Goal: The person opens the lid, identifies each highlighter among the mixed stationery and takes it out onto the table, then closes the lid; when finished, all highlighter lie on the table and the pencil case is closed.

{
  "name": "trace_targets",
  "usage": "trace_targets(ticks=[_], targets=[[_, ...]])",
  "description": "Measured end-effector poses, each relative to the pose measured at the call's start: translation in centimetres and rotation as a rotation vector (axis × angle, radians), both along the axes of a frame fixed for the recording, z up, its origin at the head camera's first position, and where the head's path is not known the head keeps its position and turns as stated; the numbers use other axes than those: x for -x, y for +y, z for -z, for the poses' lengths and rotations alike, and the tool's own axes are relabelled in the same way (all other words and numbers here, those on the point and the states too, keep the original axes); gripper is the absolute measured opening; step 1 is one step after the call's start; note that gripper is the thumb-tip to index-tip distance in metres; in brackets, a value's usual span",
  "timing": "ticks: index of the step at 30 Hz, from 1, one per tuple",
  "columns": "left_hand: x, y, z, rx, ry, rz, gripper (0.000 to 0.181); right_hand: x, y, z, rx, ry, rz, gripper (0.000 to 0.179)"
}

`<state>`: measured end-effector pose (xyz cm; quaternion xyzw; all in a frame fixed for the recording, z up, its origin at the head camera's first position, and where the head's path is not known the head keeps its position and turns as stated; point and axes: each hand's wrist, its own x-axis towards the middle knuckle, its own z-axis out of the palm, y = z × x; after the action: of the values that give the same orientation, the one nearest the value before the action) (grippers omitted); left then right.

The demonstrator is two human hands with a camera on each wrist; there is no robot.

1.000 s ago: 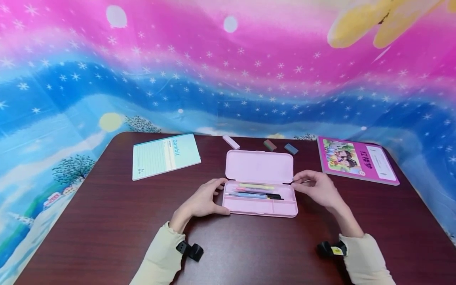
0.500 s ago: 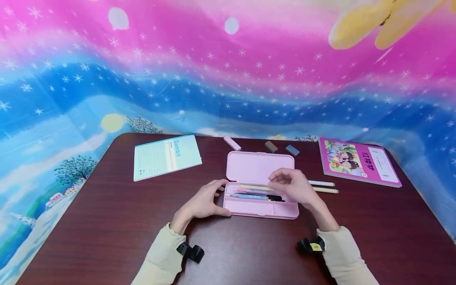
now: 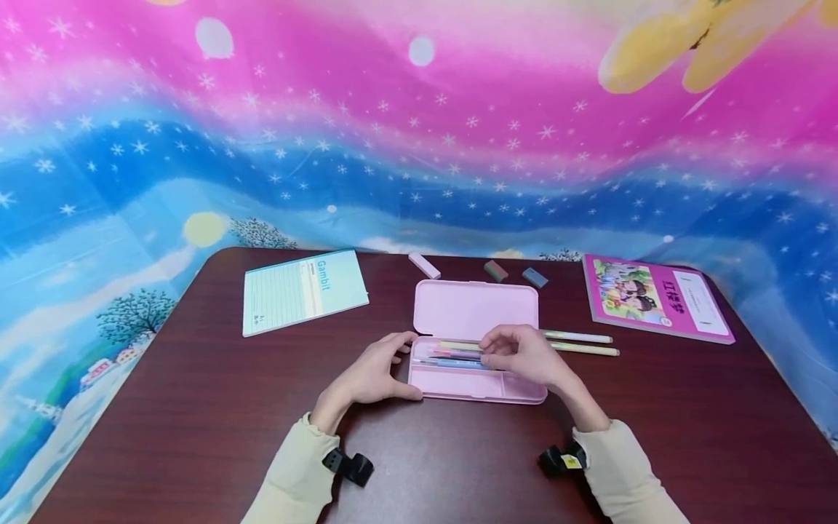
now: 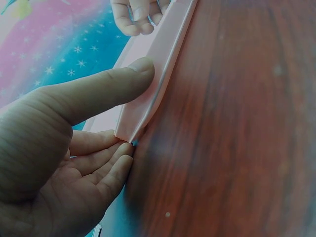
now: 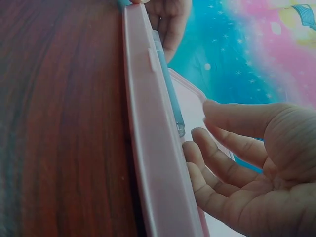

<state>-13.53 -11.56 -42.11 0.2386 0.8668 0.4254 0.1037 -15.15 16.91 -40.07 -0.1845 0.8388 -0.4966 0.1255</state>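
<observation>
Pencil case (image 3: 452, 382) on table (image 3: 419, 458), between the two hands' fingers. Lid (image 3: 474, 306) up and back, beyond the right fingertips. Left hand (image 3: 373, 371) grasps the case's left end: thumb at the near corner, other fingertips at the end wall and toward the hinge. Right hand (image 3: 524, 355) over the right half, fingers loosely bent, thumb apart from them, nothing gripped; can't tell if the tips touch a pen or the rim. Pens (image 3: 452, 362) in the long rear compartment, left of and below the right fingertips, one light blue, one yellowish; some ends hidden by that hand. Two markers (image 3: 589, 345) stick out right of the right fingers, side by side, left ends hidden. Pink eraser (image 3: 424, 266), brown-green eraser (image 3: 495, 271), blue eraser (image 3: 535, 277): in a row past the lid, farther out than either hand's fingers. Notebook (image 3: 306, 291) up and left of left fingers; magenta book (image 3: 657, 298) up and right of right fingers, well apart.
</observation>
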Motion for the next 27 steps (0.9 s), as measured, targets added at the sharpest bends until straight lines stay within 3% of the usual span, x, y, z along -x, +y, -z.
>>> trace_targets(ticks=[9,14,21,27], targets=[[-0.06,0.03,-0.03,0.004,0.001,-0.008,0.084,-0.27,-0.1,-0.34,-0.149,0.034,-0.079,0.015],[-0.04,0.06,-0.01,0.005,0.006,-0.004,0.083,-0.42,-0.18,-0.49,-0.181,0.053,-0.105,0.019],[0.02,0.04,0.06,0.01,0.02,-0.001,0.083,-0.66,-0.4,-0.64,-0.214,0.071,-0.09,0.024],[0.08,0.09,0.13,0.014,0.024,-0.001,0.081,-0.54,-0.14,-0.6,-0.224,0.121,-0.067,0.018]])
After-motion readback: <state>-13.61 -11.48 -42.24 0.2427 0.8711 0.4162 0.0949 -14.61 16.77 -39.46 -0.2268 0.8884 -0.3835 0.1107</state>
